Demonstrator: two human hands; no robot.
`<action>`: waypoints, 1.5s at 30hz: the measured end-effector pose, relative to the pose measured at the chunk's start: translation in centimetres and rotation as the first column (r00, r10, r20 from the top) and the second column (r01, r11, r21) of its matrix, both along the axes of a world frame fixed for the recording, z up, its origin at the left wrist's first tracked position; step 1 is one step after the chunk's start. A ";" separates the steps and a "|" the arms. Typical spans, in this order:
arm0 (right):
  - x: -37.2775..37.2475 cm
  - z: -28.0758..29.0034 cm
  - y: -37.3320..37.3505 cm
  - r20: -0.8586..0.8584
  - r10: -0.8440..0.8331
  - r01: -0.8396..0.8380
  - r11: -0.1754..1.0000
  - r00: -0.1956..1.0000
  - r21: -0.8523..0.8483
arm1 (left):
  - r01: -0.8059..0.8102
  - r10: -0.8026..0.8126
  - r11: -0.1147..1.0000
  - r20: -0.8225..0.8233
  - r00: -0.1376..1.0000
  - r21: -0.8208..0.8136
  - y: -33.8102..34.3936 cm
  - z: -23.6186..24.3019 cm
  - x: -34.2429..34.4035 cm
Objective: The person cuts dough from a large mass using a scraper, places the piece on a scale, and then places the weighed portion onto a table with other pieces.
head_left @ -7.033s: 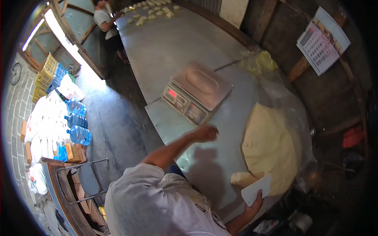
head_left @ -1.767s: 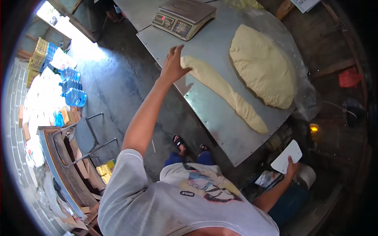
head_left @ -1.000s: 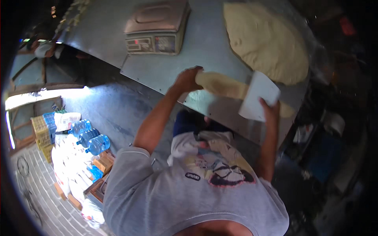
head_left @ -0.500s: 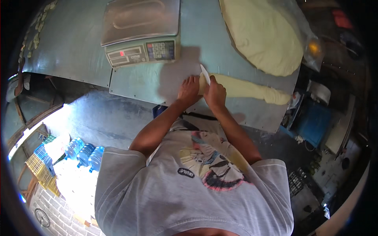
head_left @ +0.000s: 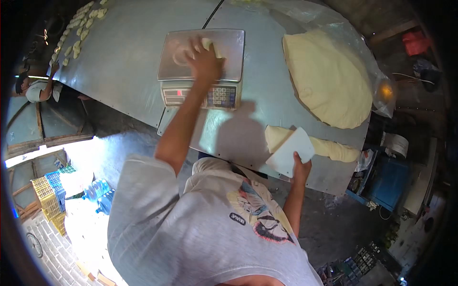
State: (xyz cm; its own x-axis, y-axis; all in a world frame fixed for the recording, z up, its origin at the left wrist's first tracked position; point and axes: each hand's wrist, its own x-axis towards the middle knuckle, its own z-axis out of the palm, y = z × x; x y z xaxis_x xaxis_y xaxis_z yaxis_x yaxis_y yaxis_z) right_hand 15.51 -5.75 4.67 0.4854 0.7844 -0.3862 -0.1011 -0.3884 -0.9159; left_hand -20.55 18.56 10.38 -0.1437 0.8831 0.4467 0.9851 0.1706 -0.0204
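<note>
My left hand reaches over the metal pan of a digital scale, its fingers spread and slightly blurred. A small pale dough piece shows between those fingers and the thumb, partly covered by the hand. In my right hand is a flat white dough scraper, gripped at its edge. The scraper is tilted over a long dough roll and hides part of it. Farther back on the metal table lies a large dough slab.
Clear plastic sheeting lies along the slab's far and right sides. Several small dough pieces sit at the table's far left, where another person reaches in. Crates and blue water bottles stand lower left.
My left hand has left the dough roll and gone to the scale pan with a dough piece. My right hand has moved down and right with the scraper, now seen flat side on.
</note>
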 end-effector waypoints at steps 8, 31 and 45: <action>-1.7 3.6 3.0 0.609 0.370 -0.390 0.915 0.702 -0.107 | 0.793 -0.211 0.597 0.931 0.298 -0.119 -14.5 -14.8 16.5; 0.4 2.6 1.5 -0.013 0.088 -0.088 0.995 0.996 -0.053 | 0.258 -0.532 0.841 0.647 0.546 0.475 -3.4 3.1 3.6; -1.6 3.8 0.9 0.023 0.072 -0.071 0.995 0.997 -0.069 | 0.347 -0.350 0.905 0.894 0.279 0.246 -9.5 -0.5 8.8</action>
